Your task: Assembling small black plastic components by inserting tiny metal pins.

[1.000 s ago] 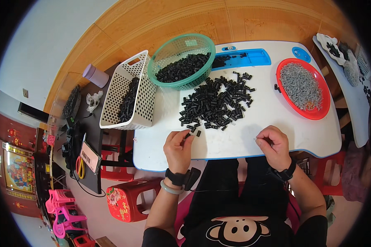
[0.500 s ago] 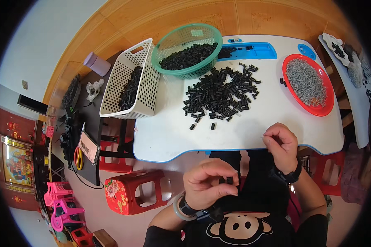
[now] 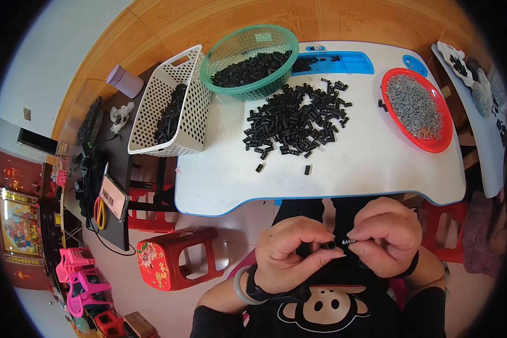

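Observation:
My left hand (image 3: 290, 253) is closed in a pinch round a small black plastic cylinder (image 3: 328, 245), with its end facing right. Close beside it, my right hand (image 3: 390, 236) pinches a small silver spring (image 3: 348, 241), whose ridged tip points at the cylinder. A narrow gap seems to separate the two pieces. Both hands are over my lap, just off the table's near edge. Beyond them on the white table (image 3: 236, 183) lies a loose heap of black cylinders (image 3: 293, 121). A red tray (image 3: 438, 145) at the right holds many small silver pieces (image 3: 414, 107).
A green basket (image 3: 253, 87) of black parts stands behind the heap. Left of it is a white perforated basket (image 3: 194, 127). A blue tray (image 3: 352, 63) lies at the back. At the left are a dark side table (image 3: 118, 228) with a phone (image 3: 114, 197), and a red stool (image 3: 177, 259).
My right hand has come down and left from over the table to meet my left hand, and the spring now shows in its fingers. My left hand still holds the black cylinder.

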`<state>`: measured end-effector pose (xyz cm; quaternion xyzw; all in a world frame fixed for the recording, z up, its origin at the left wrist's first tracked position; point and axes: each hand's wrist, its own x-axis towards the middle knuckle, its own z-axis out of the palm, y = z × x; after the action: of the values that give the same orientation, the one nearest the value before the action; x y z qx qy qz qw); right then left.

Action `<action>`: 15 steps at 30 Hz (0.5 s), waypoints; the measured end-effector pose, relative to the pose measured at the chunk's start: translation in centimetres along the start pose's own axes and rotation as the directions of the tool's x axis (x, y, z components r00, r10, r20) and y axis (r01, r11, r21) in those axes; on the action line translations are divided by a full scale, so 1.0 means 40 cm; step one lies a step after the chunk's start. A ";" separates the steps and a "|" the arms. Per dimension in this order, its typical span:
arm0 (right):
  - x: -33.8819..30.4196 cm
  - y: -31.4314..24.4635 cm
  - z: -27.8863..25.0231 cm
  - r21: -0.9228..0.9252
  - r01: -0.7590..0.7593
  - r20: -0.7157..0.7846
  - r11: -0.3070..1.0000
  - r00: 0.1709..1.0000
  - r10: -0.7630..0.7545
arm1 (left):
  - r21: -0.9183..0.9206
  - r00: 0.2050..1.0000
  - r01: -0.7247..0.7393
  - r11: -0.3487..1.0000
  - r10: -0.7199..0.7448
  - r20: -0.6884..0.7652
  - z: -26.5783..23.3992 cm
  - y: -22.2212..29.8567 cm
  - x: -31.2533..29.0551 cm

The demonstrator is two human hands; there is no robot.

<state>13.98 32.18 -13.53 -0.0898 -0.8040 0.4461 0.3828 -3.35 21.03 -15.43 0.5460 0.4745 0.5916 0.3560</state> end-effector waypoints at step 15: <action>0.013 0.004 0.028 -0.117 0.027 0.052 0.993 0.998 -0.021 | 0.198 0.999 -0.040 0.979 0.039 0.008 -0.010 0.008 0.002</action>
<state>12.83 31.79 -13.71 -0.0910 -0.8394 0.3953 0.3617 -3.74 20.93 -15.10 0.5894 0.5193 0.5471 0.2890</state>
